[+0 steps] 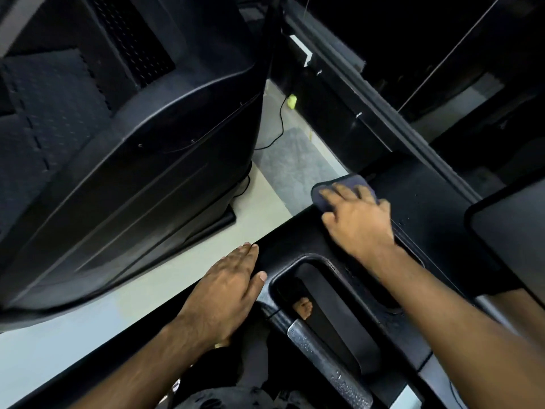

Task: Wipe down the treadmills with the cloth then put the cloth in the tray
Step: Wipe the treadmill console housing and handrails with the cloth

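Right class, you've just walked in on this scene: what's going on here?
A person is wiping a black treadmill console. Their right hand presses a dark cloth flat onto its far corner, while the left hand rests open on the near edge. The cloth is in use, not put away. Another treadmill stands to the left.

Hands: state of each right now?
Left hand: open, flat on the black plastic treadmill console.
Right hand: open, pressing the dark blue-grey cloth onto it.

No text, brand or number readable on the dark treadmill panels (290, 240); small white patch (300, 51) farther back too blurred to read.
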Available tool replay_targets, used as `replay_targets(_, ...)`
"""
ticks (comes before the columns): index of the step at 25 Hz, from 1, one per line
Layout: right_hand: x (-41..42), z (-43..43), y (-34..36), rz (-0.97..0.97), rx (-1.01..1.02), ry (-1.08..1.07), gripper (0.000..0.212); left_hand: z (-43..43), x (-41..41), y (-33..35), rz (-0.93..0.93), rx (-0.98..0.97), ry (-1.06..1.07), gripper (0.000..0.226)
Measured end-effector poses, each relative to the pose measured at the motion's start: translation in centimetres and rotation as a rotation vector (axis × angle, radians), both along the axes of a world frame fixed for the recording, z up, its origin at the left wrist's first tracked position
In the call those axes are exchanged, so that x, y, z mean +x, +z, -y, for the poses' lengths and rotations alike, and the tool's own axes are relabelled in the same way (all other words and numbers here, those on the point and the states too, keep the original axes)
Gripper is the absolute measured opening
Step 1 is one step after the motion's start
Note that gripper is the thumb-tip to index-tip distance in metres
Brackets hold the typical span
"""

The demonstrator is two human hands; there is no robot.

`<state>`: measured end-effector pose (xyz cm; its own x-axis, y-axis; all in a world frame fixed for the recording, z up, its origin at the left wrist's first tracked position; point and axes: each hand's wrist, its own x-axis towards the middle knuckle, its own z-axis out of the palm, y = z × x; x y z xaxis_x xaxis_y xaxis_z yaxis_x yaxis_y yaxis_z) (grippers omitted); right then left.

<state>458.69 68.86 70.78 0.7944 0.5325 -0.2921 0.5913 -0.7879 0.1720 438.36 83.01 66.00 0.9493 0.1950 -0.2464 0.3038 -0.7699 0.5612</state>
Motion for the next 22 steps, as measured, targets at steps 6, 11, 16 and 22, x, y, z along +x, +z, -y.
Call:
replay_targets(6,-0.1,1.1,-0.5,-0.036,0.108,0.263,0.059,0.7,2.0,-0.4,0.034,0.002,-0.028,0.072)
replay_targets(11,-3.3,2.0,-1.9,0.040,0.053,0.454,0.059,1.4,2.7,-0.1,0.045,0.005,-0.012,0.069)
replay_targets(16,2.2,2.5,-0.2,0.044,0.024,0.049,0.058,1.6,3.5,0.5,0.047,-0.026,0.005,0.061)
replay_targets(22,3.3,3.9,0.3,-0.011,0.050,0.087,0.059,2.1,5.2,0.1,0.070,-0.032,-0.005,0.061)
